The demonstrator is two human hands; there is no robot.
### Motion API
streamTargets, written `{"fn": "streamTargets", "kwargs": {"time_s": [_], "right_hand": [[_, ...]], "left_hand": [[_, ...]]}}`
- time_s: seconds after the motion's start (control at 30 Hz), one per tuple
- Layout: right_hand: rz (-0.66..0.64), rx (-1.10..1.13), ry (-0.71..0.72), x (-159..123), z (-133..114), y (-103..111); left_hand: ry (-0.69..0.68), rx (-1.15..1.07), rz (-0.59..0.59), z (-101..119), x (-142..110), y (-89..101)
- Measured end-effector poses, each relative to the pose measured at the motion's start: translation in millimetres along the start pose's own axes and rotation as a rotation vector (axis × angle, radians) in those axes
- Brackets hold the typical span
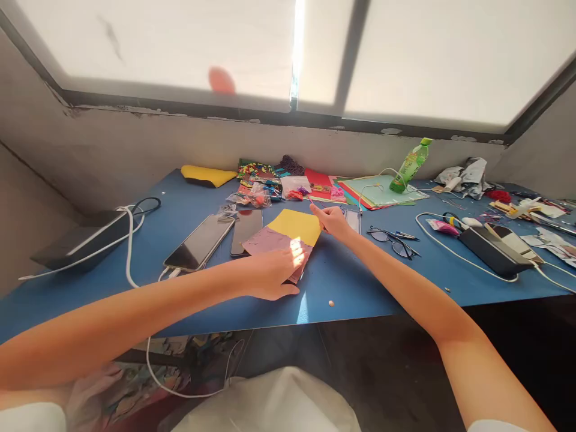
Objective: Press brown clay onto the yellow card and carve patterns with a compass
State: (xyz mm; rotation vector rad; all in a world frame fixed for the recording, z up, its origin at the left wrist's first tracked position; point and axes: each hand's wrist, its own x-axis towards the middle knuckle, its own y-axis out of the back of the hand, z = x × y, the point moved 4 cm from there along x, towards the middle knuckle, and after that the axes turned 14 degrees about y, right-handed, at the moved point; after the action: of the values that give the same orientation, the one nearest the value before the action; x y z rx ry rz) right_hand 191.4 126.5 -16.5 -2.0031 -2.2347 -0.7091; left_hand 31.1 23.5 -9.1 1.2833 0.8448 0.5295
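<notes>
A yellow sheet [297,225] lies over a pinkish-mauve sheet [270,241] on the blue table [351,282]. My left hand [274,270] rests flat on the near end of the mauve sheet, fingers stretched out and pressing it down. My right hand [332,219] sits at the yellow sheet's right edge, fingers pinched together around something thin that I cannot make out.
Two phones [200,242] [246,230] lie left of the sheets, with a white cable [129,240] and a black box [76,243]. Glasses [393,239], a power bank [492,252], a green bottle [410,163] and craft clutter [288,183] fill the right and back.
</notes>
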Motion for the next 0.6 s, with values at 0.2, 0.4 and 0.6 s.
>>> {"fn": "streamTargets", "kwargs": {"time_s": [0.2, 0.4, 0.6], "right_hand": [[-0.033, 0.106, -0.022, 8.6, -5.1, 30.9], [-0.169, 0.348, -0.026, 8.6, -36.7, 37.2], [-0.279, 0.467, -0.185, 0.0, -18.6, -12.1]], "left_hand": [[-0.031, 0.006, -0.053, -17.2, -3.5, -4.3], [0.008, 0.143, 0.054, 27.7, 10.9, -33.3], [0.06, -0.185, 0.179, 51.6, 11.9, -14.5]]}}
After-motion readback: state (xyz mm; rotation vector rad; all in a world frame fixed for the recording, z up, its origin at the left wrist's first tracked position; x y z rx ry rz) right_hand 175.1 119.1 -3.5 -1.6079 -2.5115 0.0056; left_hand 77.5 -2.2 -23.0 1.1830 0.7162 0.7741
